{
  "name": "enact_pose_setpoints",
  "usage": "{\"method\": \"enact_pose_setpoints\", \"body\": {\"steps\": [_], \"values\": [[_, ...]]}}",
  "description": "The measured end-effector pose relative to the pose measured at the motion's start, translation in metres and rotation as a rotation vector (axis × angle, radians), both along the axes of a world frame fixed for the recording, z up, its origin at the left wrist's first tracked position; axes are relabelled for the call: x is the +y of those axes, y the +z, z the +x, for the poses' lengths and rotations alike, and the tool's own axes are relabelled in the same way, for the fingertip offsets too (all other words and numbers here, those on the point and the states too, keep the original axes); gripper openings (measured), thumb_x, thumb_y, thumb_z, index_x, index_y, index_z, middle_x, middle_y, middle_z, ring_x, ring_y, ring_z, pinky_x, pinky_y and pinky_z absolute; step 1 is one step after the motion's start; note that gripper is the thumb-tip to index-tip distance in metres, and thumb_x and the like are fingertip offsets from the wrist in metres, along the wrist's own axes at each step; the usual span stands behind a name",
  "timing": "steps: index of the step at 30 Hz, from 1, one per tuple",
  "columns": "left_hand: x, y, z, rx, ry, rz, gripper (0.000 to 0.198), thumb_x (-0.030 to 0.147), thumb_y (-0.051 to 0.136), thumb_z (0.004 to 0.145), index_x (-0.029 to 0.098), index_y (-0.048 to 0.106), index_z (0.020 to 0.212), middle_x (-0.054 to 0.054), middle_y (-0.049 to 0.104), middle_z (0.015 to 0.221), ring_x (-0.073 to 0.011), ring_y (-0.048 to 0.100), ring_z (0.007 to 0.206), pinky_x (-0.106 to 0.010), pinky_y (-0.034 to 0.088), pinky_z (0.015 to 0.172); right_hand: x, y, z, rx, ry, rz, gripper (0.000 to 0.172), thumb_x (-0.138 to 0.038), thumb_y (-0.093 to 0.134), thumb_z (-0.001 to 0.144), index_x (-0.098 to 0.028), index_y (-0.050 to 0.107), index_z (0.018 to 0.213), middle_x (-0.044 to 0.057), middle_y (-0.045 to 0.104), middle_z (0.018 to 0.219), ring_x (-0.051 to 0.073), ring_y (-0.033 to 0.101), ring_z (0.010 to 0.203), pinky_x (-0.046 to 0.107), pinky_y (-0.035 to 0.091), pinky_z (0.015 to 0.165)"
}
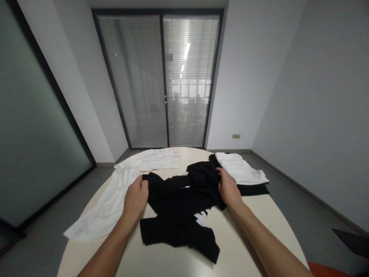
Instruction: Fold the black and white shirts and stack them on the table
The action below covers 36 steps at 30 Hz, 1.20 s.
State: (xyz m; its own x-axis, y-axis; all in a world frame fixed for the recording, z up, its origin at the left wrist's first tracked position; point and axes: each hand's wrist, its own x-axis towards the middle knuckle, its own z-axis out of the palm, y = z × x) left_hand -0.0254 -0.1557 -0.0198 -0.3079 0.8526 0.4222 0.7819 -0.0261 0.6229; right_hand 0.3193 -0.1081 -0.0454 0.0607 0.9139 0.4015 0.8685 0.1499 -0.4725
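A black T-shirt (178, 207) with a white print showing near its lower right lies crumpled across the middle of the table. My left hand (136, 195) is closed on its upper left edge, thumb on top. On the other side, my right hand (228, 186) grips the bunched cloth at the upper right, its fingertips partly hidden by the fabric. Two sleeve-like flaps spread toward me at the near end. Beyond my left hand a white garment (115, 196) is spread loosely along the table's left side.
Folded white cloth (242, 169) rests on folded black cloth (253, 189) at the back right of the round cream table (248, 246). A glass door with blinds (164, 80) stands behind. Something orange-red (325, 269) shows at the lower right.
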Motion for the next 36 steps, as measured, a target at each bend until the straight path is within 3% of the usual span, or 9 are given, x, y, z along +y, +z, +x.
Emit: {"method": "enact_pose_setpoints", "body": {"steps": [5,9,12,15,17,19,24,30,36], "values": [[0.014,-0.002,-0.019,-0.276,0.121,0.180,0.029,0.042,0.040,0.094,0.020,0.059,0.100,-0.011,0.069,0.105,-0.0269,0.064,0.102,-0.039,0.050,0.092,-0.003,0.005,-0.001,-0.087,0.031,-0.161,0.036,-0.023,0.037,0.096,-0.022,0.059,0.125,0.013,0.070,0.114,0.027,0.067,0.098,0.035,0.046,0.082],[0.016,-0.009,-0.014,-0.286,0.070,0.025,0.044,0.042,0.053,0.088,0.015,0.053,0.121,-0.016,0.069,0.112,-0.0299,0.066,0.105,-0.040,0.051,0.091,-0.005,0.011,-0.007,-0.147,-0.008,-0.291,0.050,-0.058,0.049,0.092,-0.021,0.061,0.123,0.013,0.073,0.100,0.031,0.069,0.091,0.037,0.048,0.076],[0.011,-0.015,-0.003,-0.172,-0.084,-0.201,0.056,0.051,0.050,0.091,0.018,0.047,0.136,-0.016,0.070,0.117,-0.0315,0.067,0.109,-0.042,0.050,0.092,-0.006,0.010,-0.004,-0.148,0.198,-0.269,0.037,-0.045,0.060,0.086,-0.020,0.064,0.114,0.011,0.072,0.100,0.028,0.068,0.093,0.035,0.048,0.079],[0.003,-0.021,0.007,0.035,-0.204,-0.353,0.069,0.066,0.048,0.090,0.024,0.046,0.144,-0.016,0.063,0.134,-0.0346,0.060,0.122,-0.045,0.046,0.099,-0.008,0.010,0.001,-0.081,0.501,-0.206,0.016,-0.027,0.066,0.077,-0.020,0.064,0.092,0.011,0.064,0.124,0.027,0.061,0.114,0.036,0.045,0.097],[0.000,-0.025,0.011,0.160,-0.215,-0.388,0.072,0.067,0.052,0.087,0.023,0.049,0.144,-0.016,0.060,0.138,-0.0364,0.058,0.125,-0.045,0.045,0.099,-0.011,0.012,0.001,-0.027,0.637,-0.183,0.015,-0.028,0.070,0.074,-0.021,0.060,0.082,0.011,0.056,0.137,0.028,0.052,0.126,0.038,0.040,0.105],[-0.002,-0.029,0.012,0.243,-0.203,-0.406,0.065,0.059,0.056,0.087,0.019,0.056,0.138,-0.017,0.064,0.132,-0.0364,0.061,0.120,-0.043,0.046,0.096,-0.014,0.015,0.000,0.000,0.697,-0.197,0.022,-0.035,0.072,0.076,-0.021,0.055,0.076,0.010,0.061,0.130,0.028,0.055,0.121,0.038,0.043,0.101],[0.000,-0.028,0.007,0.285,-0.232,-0.387,0.029,0.042,0.056,0.089,0.020,0.071,0.102,-0.013,0.074,0.106,-0.0310,0.069,0.101,-0.035,0.048,0.083,-0.016,0.019,-0.002,0.017,0.653,-0.221,0.020,-0.035,0.069,0.080,-0.022,0.054,0.085,-0.001,0.065,0.082,0.018,0.060,0.076,0.030,0.048,0.074],[0.001,-0.013,0.004,0.127,-0.099,-0.202,0.023,0.039,0.045,0.096,0.026,0.061,0.103,-0.006,0.072,0.088,-0.0267,0.069,0.086,-0.032,0.046,0.073,-0.008,0.017,0.005,0.114,0.569,-0.005,0.051,-0.018,0.058,0.083,-0.027,0.049,0.133,0.004,0.062,0.128,0.022,0.059,0.117,0.037,0.043,0.103],[0.006,-0.010,-0.002,-0.030,-0.021,0.111,0.018,0.035,0.049,0.089,0.025,0.054,0.102,-0.004,0.068,0.095,-0.0245,0.066,0.085,-0.032,0.048,0.076,-0.004,0.019,0.008,-0.047,0.270,0.109,0.033,-0.028,0.059,0.088,-0.023,0.061,0.120,0.007,0.067,0.116,0.025,0.062,0.110,0.039,0.047,0.098]]}}
